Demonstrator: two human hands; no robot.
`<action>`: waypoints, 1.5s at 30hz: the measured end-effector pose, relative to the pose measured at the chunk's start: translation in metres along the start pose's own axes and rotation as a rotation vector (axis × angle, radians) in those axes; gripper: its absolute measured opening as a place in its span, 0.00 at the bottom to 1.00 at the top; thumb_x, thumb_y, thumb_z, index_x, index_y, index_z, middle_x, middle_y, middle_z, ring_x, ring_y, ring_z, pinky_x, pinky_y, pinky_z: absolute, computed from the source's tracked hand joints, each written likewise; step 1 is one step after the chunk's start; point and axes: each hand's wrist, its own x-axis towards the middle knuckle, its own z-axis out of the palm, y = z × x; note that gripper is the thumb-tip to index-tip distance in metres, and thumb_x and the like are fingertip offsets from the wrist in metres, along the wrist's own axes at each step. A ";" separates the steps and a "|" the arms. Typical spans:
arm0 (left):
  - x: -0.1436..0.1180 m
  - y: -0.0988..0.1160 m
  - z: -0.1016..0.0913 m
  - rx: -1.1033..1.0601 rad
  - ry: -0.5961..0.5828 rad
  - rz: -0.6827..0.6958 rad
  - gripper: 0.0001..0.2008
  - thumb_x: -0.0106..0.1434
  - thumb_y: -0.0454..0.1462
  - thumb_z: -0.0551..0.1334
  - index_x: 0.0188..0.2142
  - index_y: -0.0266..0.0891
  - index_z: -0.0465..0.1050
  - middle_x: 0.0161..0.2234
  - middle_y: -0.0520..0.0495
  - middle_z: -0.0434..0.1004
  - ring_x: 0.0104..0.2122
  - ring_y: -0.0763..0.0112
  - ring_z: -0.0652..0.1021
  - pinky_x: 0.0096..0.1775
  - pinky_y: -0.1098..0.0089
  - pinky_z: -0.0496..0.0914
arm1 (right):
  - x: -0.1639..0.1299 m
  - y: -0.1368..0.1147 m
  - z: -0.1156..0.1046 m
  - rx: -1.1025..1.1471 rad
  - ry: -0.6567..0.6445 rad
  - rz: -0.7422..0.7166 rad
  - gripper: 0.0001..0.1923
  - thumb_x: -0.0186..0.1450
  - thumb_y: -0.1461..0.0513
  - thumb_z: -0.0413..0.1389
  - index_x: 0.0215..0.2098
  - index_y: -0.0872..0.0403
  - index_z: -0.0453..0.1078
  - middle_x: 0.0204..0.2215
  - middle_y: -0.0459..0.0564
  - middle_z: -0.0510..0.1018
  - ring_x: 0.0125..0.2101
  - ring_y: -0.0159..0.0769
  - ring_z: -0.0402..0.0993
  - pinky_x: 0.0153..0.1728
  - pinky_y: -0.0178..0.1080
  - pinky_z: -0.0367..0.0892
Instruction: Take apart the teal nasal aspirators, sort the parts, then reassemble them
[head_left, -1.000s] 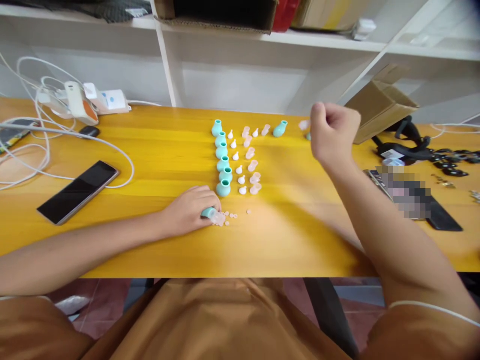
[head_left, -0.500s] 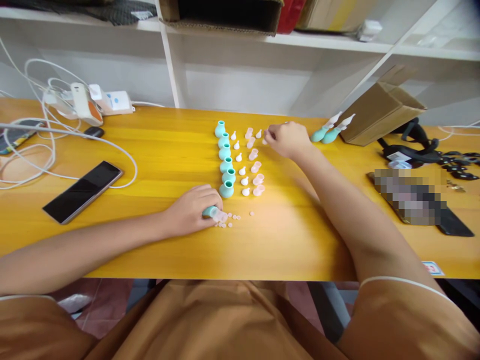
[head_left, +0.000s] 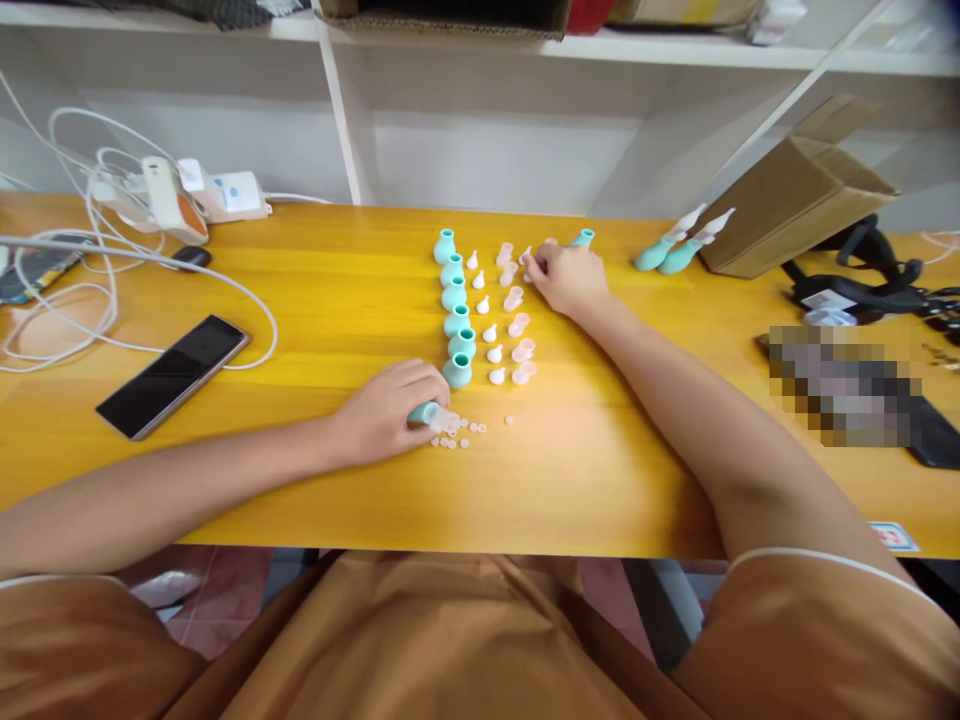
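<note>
On the yellow table point(head_left: 315, 300) stand a column of several teal bulbs point(head_left: 454, 320), a column of small white tips point(head_left: 487, 320) and a column of clear pink caps point(head_left: 517, 320). My left hand point(head_left: 386, 410) rests on the table, closed around a lying teal bulb with a clear cap point(head_left: 431, 414), beside several tiny pink rings point(head_left: 461, 435). My right hand point(head_left: 570, 275) reaches to the top of the pink column, its fingertips pinched at a small piece there. A loose teal bulb point(head_left: 581, 238) lies just behind it. Two assembled teal pieces point(head_left: 675, 248) lie further right.
A black phone point(head_left: 174, 374) lies at the left, with white cables point(head_left: 90, 300) and a power strip point(head_left: 217, 195) behind it. A cardboard box point(head_left: 802, 195) leans at the back right, next to black gear point(head_left: 862, 285). White shelves run behind the table.
My right hand came down from mid-air at the right and settled at the top of the pink column. The two assembled pieces now lie uncovered. My left hand stayed put.
</note>
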 end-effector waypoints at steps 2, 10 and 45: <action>-0.001 0.001 0.000 0.001 0.039 -0.004 0.03 0.72 0.35 0.64 0.41 0.42 0.70 0.44 0.45 0.79 0.43 0.62 0.78 0.47 0.62 0.72 | 0.000 0.001 -0.001 0.014 0.029 0.016 0.23 0.80 0.48 0.48 0.43 0.55 0.77 0.37 0.62 0.84 0.38 0.51 0.76 0.38 0.44 0.59; -0.005 0.002 -0.002 -0.047 0.164 0.012 0.12 0.69 0.36 0.64 0.49 0.43 0.65 0.46 0.44 0.73 0.44 0.60 0.75 0.46 0.61 0.73 | 0.002 0.002 -0.016 0.414 0.490 -0.138 0.37 0.81 0.37 0.37 0.24 0.48 0.64 0.18 0.48 0.66 0.25 0.38 0.60 0.32 0.44 0.52; -0.008 0.022 0.012 -0.448 0.336 0.196 0.18 0.75 0.38 0.67 0.54 0.50 0.57 0.40 0.53 0.68 0.34 0.72 0.75 0.34 0.70 0.73 | -0.147 -0.143 -0.073 1.121 -0.165 -0.975 0.37 0.83 0.42 0.41 0.24 0.52 0.67 0.19 0.44 0.72 0.21 0.27 0.68 0.25 0.33 0.61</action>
